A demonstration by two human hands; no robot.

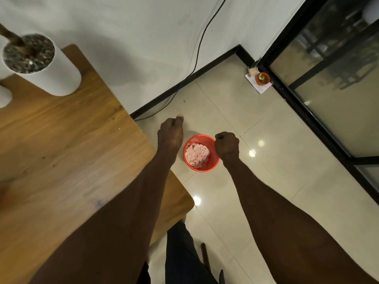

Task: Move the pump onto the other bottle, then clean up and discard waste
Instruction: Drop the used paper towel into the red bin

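A small red bin (211, 162) stands on the tiled floor just past the table's corner. Crumpled pale tissue (197, 155) lies inside it. My left hand (171, 132) hovers left of the bin with the fingers curled under and the thumb sticking forward; nothing shows in it. My right hand (226, 146) is a closed fist over the bin's right rim, and no object is visible in it. Neither bottle nor the pump is in view.
The wooden table (61, 150) fills the left, with a white plant pot (45, 66) at its far end. A black cable (196, 56) runs down the wall. A small orange cup (263, 78) on paper sits by the glass door (328, 78).
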